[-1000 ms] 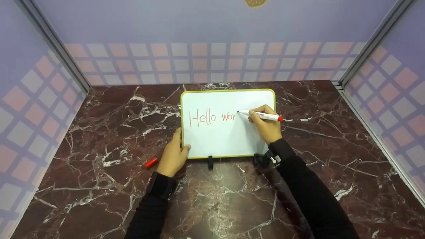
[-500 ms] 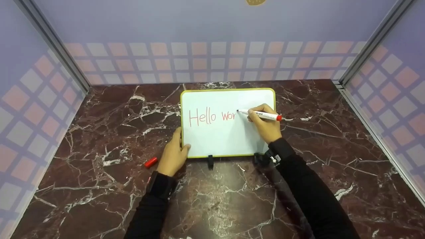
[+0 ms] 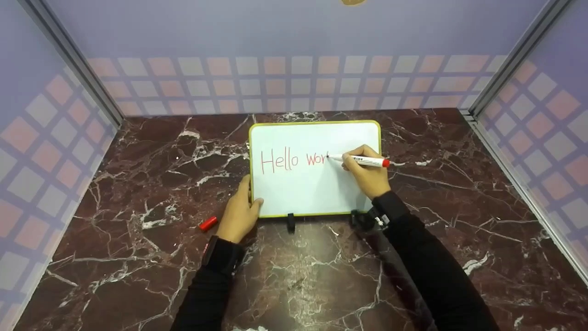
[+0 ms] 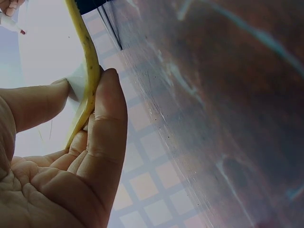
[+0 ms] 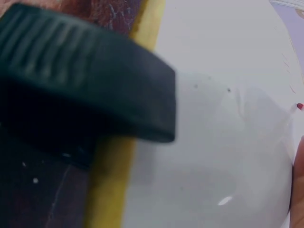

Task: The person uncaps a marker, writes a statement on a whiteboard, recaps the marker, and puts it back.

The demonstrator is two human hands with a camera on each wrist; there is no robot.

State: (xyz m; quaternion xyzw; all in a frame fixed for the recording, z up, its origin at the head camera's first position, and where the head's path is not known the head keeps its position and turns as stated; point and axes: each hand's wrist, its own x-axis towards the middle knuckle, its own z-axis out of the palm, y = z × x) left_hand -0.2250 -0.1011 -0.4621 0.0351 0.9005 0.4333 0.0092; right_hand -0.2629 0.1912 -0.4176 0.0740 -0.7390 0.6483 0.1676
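A rectangular whiteboard with a yellow rim [image 3: 303, 193] is at twelve o'clock on the dark-red marbled desk [image 3: 138, 276], bearing red handwriting [image 3: 294, 160]: "Hello wor". At its three o'clock the right hand [image 3: 370, 178] pinches a white marker with a red end [image 3: 370, 161], tip by the "r"; the barrel's black print is too small to read. The left hand [image 3: 239, 215] grips the rim at eight o'clock, fingers partly hidden behind it. Farther out that way lies a red cylindrical cap [image 3: 208, 224]. A black ribbed clip [image 5: 95, 80] at five o'clock blurs into the black sleeve [image 3: 427, 257] in the head view.
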